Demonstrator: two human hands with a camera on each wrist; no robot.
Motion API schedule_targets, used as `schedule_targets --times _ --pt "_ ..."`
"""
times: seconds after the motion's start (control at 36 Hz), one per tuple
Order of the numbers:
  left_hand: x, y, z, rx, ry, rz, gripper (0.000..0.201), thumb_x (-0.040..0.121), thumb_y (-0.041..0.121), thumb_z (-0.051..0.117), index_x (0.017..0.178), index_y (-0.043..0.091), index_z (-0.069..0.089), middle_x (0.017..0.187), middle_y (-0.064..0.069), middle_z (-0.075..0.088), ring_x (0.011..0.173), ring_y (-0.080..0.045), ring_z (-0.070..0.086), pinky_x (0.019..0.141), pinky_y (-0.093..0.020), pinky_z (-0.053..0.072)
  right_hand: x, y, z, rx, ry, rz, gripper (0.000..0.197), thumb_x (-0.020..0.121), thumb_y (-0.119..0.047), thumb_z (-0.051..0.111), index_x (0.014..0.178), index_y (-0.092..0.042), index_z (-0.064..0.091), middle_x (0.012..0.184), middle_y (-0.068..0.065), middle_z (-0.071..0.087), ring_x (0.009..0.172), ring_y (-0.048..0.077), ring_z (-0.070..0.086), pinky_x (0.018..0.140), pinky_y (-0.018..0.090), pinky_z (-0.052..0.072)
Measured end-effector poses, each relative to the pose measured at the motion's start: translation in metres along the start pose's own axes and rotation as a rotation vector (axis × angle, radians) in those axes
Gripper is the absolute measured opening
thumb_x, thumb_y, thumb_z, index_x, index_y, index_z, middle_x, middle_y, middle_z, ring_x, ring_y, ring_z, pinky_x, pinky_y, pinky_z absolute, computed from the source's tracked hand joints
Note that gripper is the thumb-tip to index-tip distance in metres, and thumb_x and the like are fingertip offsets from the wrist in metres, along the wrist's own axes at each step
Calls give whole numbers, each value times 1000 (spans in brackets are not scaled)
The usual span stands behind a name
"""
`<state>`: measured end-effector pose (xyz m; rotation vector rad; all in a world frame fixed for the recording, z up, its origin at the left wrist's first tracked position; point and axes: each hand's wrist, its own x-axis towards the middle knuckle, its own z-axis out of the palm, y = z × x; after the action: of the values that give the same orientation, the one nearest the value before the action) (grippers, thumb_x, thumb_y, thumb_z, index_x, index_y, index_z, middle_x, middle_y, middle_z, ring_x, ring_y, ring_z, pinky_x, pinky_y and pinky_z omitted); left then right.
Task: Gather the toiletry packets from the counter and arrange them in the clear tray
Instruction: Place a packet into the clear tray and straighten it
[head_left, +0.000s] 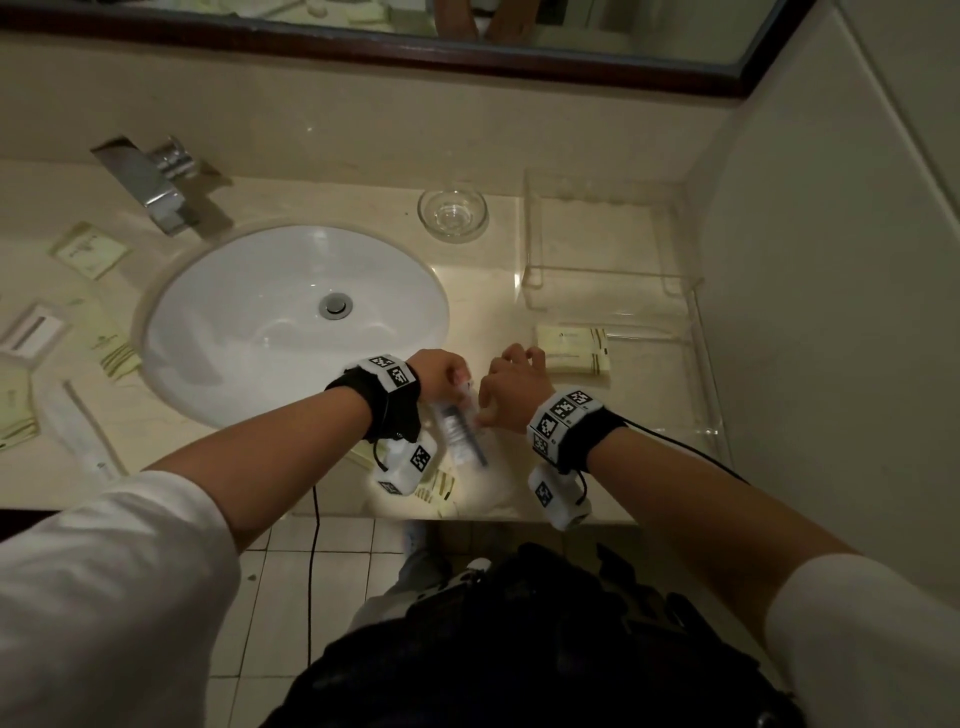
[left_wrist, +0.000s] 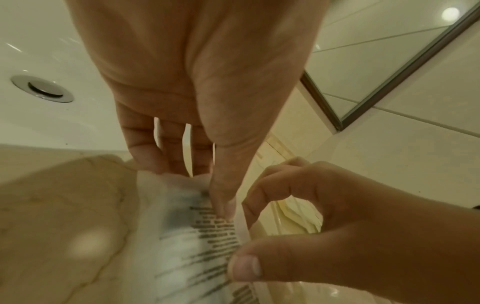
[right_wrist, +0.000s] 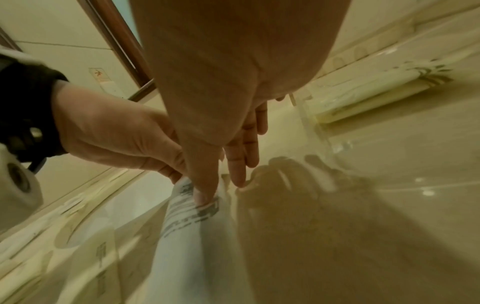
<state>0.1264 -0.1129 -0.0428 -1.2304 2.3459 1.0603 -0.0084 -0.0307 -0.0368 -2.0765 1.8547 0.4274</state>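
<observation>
A long white packet with dark print (head_left: 460, 431) (left_wrist: 197, 236) (right_wrist: 187, 226) hangs between both hands above the counter's front edge, right of the sink. My left hand (head_left: 441, 374) (left_wrist: 207, 185) pinches its upper end between thumb and fingers. My right hand (head_left: 511, 384) (right_wrist: 221, 189) pinches its side edge with thumb and forefinger, the other fingers stretched out. The clear tray (head_left: 696, 332) stands at the right against the wall, with a cream packet (head_left: 571, 348) (right_wrist: 369, 88) lying in its near left part.
Several cream packets (head_left: 88, 249) (head_left: 111, 343) and a long white packet (head_left: 83, 431) lie left of the white sink (head_left: 291, 317). Another striped packet (head_left: 436, 486) sits at the counter edge under my hands. A glass bowl (head_left: 452, 213) and faucet (head_left: 150, 182) stand behind.
</observation>
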Motion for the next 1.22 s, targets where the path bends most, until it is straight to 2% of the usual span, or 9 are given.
schedule_targets --times 0.17,0.31,0.42,0.53,0.61,0.83,0.94,1.06,1.22 --pt "-5 -6 -8 -94 64 -3 17 84 17 65 101 15 61 108 -6 62 98 -21 56 89 -30 44 3 -3 -4 212 42 74 26 84 -47 60 85 -24 73 98 -3 65 111 23 38 91 41 26" --pt "-7 -7 -23 -219 131 46 11 84 19 67 89 19 57 99 -5 59 92 -18 54 89 -33 46 6 8 -13 517 101 111 19 84 -40 66 83 -21 70 87 -4 63 93 13 43 85 34 31" --pt "-6 -4 -36 -403 220 88 23 82 19 71 73 28 52 91 -6 58 82 -16 52 77 -30 46 6 17 -28 812 102 92 18 86 -25 67 72 -18 59 69 -3 57 63 10 50 64 25 40" --pt "-6 5 -51 -617 221 111 17 84 14 69 77 19 54 72 1 49 65 -11 48 65 -22 42 1 30 -45 925 188 130 14 87 -28 66 85 -14 63 85 5 65 78 19 58 77 34 48" --pt "-2 13 -57 -717 222 83 16 84 14 69 79 19 55 71 2 50 63 -10 47 61 -21 41 -4 40 -54 998 242 149 9 87 -21 66 87 -12 64 88 8 65 78 18 59 76 33 51" --pt "13 34 -56 -838 257 43 14 81 17 72 79 18 58 75 -1 58 69 -15 51 64 -26 43 -14 72 -65 1137 342 265 16 82 -12 70 70 -20 63 87 8 68 86 23 64 86 41 52" --pt "18 46 -54 -902 271 29 15 84 17 70 76 18 57 76 -4 57 68 -16 49 61 -24 40 -24 91 -60 1184 383 382 16 84 -17 70 71 -20 61 79 0 65 80 20 63 79 36 52" --pt "25 57 -48 -937 289 3 19 86 16 67 73 18 54 65 -1 50 54 -11 40 51 -21 34 -39 107 -51 1293 419 469 12 87 -16 67 76 -17 61 75 0 65 66 12 59 57 21 45" --pt "39 74 -36 -970 262 -35 29 87 18 67 64 19 50 58 -1 43 46 -11 30 39 -18 28 -55 123 -35 1509 394 604 10 88 -9 63 81 -16 61 76 1 63 65 13 57 61 26 46"
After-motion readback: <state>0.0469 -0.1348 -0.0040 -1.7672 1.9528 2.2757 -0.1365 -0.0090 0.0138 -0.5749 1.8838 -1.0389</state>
